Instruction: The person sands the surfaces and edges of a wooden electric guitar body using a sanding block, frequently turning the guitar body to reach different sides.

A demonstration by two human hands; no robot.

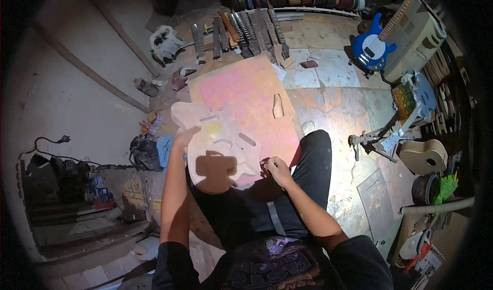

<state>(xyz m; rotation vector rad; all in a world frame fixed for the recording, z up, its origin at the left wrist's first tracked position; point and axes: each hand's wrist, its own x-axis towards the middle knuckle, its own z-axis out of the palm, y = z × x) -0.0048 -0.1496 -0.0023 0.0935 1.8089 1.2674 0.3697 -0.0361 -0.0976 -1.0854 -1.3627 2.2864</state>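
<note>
A pale, unpainted electric guitar body [215, 128] with routed cavities and a yellowish patch lies flat on a large pink-stained board [241, 87] at my lap. My left hand [186, 137] grips the body's left edge, fingers over its upper face. At the body's lower right edge, my right hand [276, 172] is closed, its fingers pinched together. Something small and dark shows by those fingertips, too small to name. A dark shadow falls across the lower part of the body.
Several guitar necks and wood strips [241, 33] lie beyond the board. A blue bass guitar [375, 46] stands far right, with an acoustic guitar body [423, 156] lower down. Left are a black bag [145, 151] and a plug with cable [64, 139].
</note>
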